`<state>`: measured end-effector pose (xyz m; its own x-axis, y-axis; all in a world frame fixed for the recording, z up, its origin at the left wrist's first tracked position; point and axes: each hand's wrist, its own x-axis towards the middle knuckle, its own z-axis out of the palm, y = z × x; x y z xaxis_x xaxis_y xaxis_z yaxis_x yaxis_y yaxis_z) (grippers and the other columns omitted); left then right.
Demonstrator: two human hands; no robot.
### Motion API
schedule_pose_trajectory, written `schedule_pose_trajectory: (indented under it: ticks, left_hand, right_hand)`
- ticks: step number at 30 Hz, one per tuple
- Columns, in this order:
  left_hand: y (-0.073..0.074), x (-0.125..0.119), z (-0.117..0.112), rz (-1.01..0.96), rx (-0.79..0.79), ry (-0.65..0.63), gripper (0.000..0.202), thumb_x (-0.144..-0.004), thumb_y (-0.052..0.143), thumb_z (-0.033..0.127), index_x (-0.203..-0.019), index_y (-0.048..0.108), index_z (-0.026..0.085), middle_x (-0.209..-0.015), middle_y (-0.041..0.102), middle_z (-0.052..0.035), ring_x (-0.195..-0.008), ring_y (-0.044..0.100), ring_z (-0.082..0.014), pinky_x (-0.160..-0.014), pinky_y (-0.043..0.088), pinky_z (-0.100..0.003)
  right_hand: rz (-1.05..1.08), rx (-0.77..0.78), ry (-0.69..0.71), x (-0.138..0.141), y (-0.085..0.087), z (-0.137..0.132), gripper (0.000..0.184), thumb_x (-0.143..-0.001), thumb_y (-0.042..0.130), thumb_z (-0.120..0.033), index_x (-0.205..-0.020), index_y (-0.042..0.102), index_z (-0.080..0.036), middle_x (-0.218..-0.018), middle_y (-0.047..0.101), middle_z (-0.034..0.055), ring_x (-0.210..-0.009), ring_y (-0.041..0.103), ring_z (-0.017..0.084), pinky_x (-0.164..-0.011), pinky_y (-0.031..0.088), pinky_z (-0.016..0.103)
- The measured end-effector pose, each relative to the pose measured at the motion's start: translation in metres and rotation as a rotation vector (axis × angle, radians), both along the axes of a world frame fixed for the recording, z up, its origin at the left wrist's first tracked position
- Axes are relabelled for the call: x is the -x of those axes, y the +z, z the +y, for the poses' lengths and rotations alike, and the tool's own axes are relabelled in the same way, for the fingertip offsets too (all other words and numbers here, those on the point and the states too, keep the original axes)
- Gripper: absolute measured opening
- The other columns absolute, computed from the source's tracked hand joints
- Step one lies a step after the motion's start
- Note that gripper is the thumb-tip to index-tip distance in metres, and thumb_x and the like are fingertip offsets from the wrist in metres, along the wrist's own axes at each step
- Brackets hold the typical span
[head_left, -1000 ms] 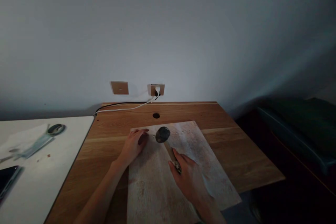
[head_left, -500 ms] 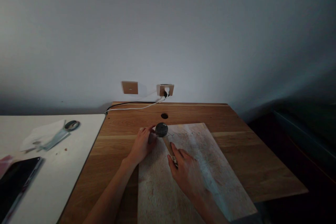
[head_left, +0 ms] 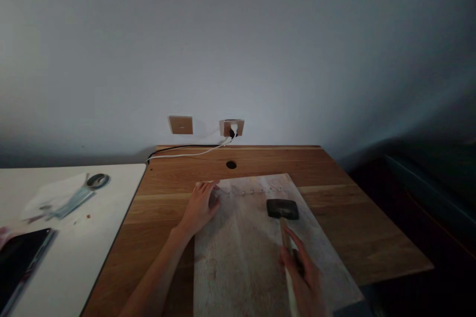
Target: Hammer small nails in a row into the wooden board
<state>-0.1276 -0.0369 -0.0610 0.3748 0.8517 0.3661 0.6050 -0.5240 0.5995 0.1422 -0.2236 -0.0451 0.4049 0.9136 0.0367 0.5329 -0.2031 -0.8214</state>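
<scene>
A pale worn board (head_left: 245, 252) lies on the wooden desk (head_left: 167, 208). My right hand (head_left: 303, 277) is closed round the wooden handle of a mallet with a dark head (head_left: 282, 209), which rests on the board's right half. My left hand (head_left: 203, 203) presses on the board's far left corner, fingers curled, beside a row of small nails (head_left: 253, 191) along the far edge. Whether its fingers pinch a nail I cannot make out.
A cable hole (head_left: 231, 164) and white and black cables (head_left: 186, 151) run to a wall socket (head_left: 231, 128). On the white table (head_left: 74, 237) at left lie a metal tool (head_left: 69, 198) and a dark tablet (head_left: 18, 257). A dark piece of furniture stands at right.
My right hand has pulled the mallet back and to the right, off the board's far left corner, and its head now lies on the right half. My left hand has stayed put.
</scene>
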Motion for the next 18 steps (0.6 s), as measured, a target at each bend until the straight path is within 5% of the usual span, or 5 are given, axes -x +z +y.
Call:
schedule_pose_trajectory:
  ticks: [4,10,13,18]
  left_hand:
    - [-0.002,0.001,0.001,0.018,-0.026,0.005,0.048,-0.088,0.061,0.013,-0.135,0.054,0.022,-0.116,0.068,-0.0076,-0.114,0.058,-0.0281,-0.102,0.047,-0.049]
    - [0.012,0.000,-0.006,0.011,-0.112,0.030,0.037,-0.092,0.056,0.015,-0.129,0.058,0.022,-0.113,0.069,-0.0076,-0.110,0.060,-0.0259,-0.100,0.050,-0.047]
    - [0.024,0.005,-0.045,-0.002,-0.197,0.063,0.031,-0.096,0.053,0.014,-0.124,0.061,0.022,-0.099,0.069,-0.0056,-0.097,0.062,-0.0234,-0.092,0.053,-0.042]
    - [0.028,0.051,-0.153,0.175,-0.089,-0.005,0.024,-0.095,0.065,0.027,-0.119,0.067,0.032,-0.094,0.070,-0.0014,-0.093,0.066,-0.0213,-0.088,0.057,-0.037]
  right_hand:
    - [-0.071,0.064,0.031,-0.021,-0.004,-0.017,0.050,-0.098,0.048,-0.060,-0.122,0.075,-0.025,-0.093,0.081,0.0071,-0.086,0.078,0.025,-0.075,0.061,0.027]
    - [-0.225,0.113,0.293,0.002,0.008,-0.007,0.048,-0.100,0.045,-0.059,-0.117,0.076,-0.026,-0.093,0.083,0.0068,-0.083,0.080,0.025,-0.072,0.062,0.028]
    - [-0.305,0.043,0.370,0.006,0.006,-0.002,0.052,-0.103,0.041,-0.058,-0.122,0.073,-0.023,-0.088,0.083,0.0065,-0.079,0.080,0.025,-0.069,0.063,0.029]
    - [-0.408,-0.096,0.376,0.000,-0.011,-0.003,0.054,-0.106,0.037,-0.054,-0.127,0.070,-0.018,-0.094,0.083,0.0099,-0.075,0.081,0.024,-0.064,0.064,0.027]
